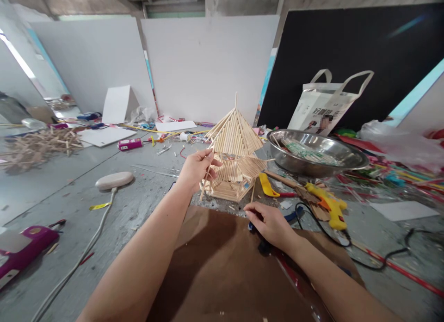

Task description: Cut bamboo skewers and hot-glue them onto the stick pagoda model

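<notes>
A small pavilion model (237, 139) built from thin wooden sticks stands upright on the floor in front of me, with a pointed roof above a many-sided base. My left hand (199, 168) is closed at its left side, fingers around a slanting stick post (204, 188) below the roof edge. Lower and to the right, my right hand (269, 222) is pinched beside the front of the base. A thin wooden stick (252, 191) rises from its fingertips; their exact contact is partly hidden. Brown sheet (208, 266) lies under both forearms.
A yellow glue gun (328, 204) with a black cord lies right, near a yellow-handled tool (268, 185). Behind them sit a steel basin (357, 162) and white bag (321, 104). Left are a white corded device (114, 180), a purple tool (29, 248) and a stick pile (41, 146).
</notes>
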`<state>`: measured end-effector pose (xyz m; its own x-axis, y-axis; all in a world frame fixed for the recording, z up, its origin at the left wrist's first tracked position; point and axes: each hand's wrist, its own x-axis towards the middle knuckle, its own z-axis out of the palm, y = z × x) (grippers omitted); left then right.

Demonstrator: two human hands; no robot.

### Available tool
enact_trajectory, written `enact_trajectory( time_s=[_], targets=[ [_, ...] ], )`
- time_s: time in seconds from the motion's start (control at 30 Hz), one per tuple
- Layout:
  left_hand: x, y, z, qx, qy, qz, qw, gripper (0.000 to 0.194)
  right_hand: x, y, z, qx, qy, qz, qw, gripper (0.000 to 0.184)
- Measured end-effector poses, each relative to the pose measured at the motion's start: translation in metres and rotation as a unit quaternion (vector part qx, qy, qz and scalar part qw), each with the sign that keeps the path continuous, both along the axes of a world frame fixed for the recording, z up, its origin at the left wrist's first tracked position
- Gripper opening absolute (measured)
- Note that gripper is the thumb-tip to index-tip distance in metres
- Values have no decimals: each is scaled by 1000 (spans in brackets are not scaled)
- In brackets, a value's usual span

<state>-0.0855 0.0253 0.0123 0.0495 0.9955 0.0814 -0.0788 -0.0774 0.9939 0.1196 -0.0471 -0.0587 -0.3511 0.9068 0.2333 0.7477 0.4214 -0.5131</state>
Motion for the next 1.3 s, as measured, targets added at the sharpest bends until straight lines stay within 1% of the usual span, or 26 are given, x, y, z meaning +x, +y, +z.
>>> enact_trajectory(
  time_s=[0.17, 0.43, 0.6, 0.8, 0.97, 1.3],
  targets=[
    [0, 0, 1, -5, -4, 6, 1000, 17, 0, 0, 0, 1, -1, 3, 1000, 19],
    [4, -1, 2, -4, 22, 33, 999, 16, -1, 0, 0, -5, -6, 1, 1000, 19],
    [4, -1, 1, 8, 32, 29, 999, 16, -1, 0, -1, -4, -8, 3, 1000, 20],
    [3, -1, 3, 5, 26, 24, 999, 15, 0, 0, -2, 1, -3, 6, 1000, 20],
    [4, 0, 3, -2, 32, 32, 999, 15, -1, 1, -2, -1, -6, 4, 1000, 19],
    [5, 2, 0, 14, 38, 48, 998, 17, -1, 0, -1, -4, -3, 2, 1000, 21]
  ],
)
